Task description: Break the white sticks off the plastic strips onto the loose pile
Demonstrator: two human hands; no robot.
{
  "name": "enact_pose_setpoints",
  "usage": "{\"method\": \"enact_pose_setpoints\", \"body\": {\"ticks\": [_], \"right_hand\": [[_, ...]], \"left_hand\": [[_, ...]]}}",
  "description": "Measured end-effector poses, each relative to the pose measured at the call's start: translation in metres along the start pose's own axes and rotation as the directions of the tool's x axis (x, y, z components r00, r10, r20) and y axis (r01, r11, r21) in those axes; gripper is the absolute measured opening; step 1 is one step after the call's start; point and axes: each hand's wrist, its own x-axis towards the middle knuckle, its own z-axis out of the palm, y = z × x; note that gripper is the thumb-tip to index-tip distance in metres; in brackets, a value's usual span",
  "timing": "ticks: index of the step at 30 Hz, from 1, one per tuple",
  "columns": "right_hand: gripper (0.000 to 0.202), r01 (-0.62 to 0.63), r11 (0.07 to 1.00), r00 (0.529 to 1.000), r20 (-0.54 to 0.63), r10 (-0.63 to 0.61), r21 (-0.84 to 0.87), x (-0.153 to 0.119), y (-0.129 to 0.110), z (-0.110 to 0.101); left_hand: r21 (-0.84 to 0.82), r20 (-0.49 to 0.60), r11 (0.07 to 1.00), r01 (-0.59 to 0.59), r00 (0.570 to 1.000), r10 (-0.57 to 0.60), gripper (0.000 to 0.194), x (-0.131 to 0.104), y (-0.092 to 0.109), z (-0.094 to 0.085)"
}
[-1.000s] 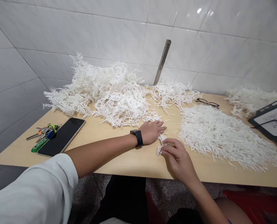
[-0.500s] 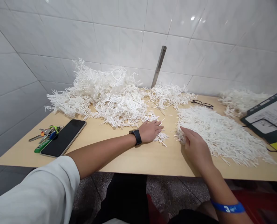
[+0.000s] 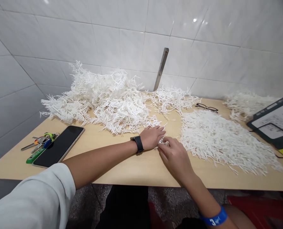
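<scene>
I am resting my left hand (image 3: 152,136) palm down on the table (image 3: 136,165), fingers spread flat and gripping nothing, its fingertips lying on a small white plastic sprig (image 3: 160,142) at the near edge of the big tangled heap of white branched plastic pieces (image 3: 108,98). My right hand (image 3: 174,156) is sitting just beside it, touching it at the fingertips, and I am pinching that same sprig between thumb and curled fingers; the piece is mostly covered by both hands, so I cannot tell its exact shape. To the right of my hands a flat spread of loose white plastic sticks (image 3: 222,140) is lying on the table, near my right hand but apart from it. Behind it a pair of black glasses (image 3: 206,107) is lying near the tiled wall, and a smaller white clump (image 3: 246,103) is sitting further right beside a dark clipboard (image 3: 274,122). At the far left a black phone (image 3: 59,145) is lying face up, with a bunch of keys (image 3: 40,141) just beside it. I am wearing a black watch (image 3: 138,143) on my left wrist and a blue wristband (image 3: 214,218) on my right.
</scene>
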Motion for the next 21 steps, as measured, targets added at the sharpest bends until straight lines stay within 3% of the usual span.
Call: {"method": "enact_pose_setpoints", "body": {"ticks": [5, 10, 14, 16, 18, 21], "right_hand": [[0.017, -0.034, 0.932, 0.999, -0.021, 0.044, 0.36, -0.018, -0.004, -0.006], [0.022, -0.095, 0.853, 0.995, 0.037, 0.088, 0.512, -0.042, -0.023, -0.028], [0.02, -0.088, 0.91, 0.996, 0.004, 0.095, 0.405, -0.052, 0.004, -0.042], [0.025, -0.117, 0.968, 0.982, -0.121, 0.146, 0.222, -0.05, 0.03, -0.044], [0.031, -0.156, 0.987, 0.972, -0.172, 0.161, 0.041, -0.044, 0.048, -0.042], [0.028, -0.113, 0.993, 0.982, -0.148, 0.116, 0.032, -0.03, 0.041, -0.034]], "left_hand": [[0.004, 0.021, 1.0, 0.013, 1.0, -0.013, 0.04, 0.002, 0.0, 0.004], [0.008, 0.036, 0.999, 0.05, 0.998, -0.05, 0.043, 0.004, -0.001, 0.006], [-0.016, 0.041, 0.998, 0.054, 0.998, -0.054, 0.044, 0.004, -0.003, 0.007], [-0.015, 0.034, 0.999, 0.051, 0.998, -0.05, 0.044, 0.004, -0.003, 0.007], [-0.009, 0.029, 0.999, 0.047, 0.999, -0.046, 0.045, 0.003, -0.002, 0.006], [0.003, 0.017, 0.999, 0.04, 0.999, -0.04, 0.045, 0.002, -0.001, 0.006]]}}
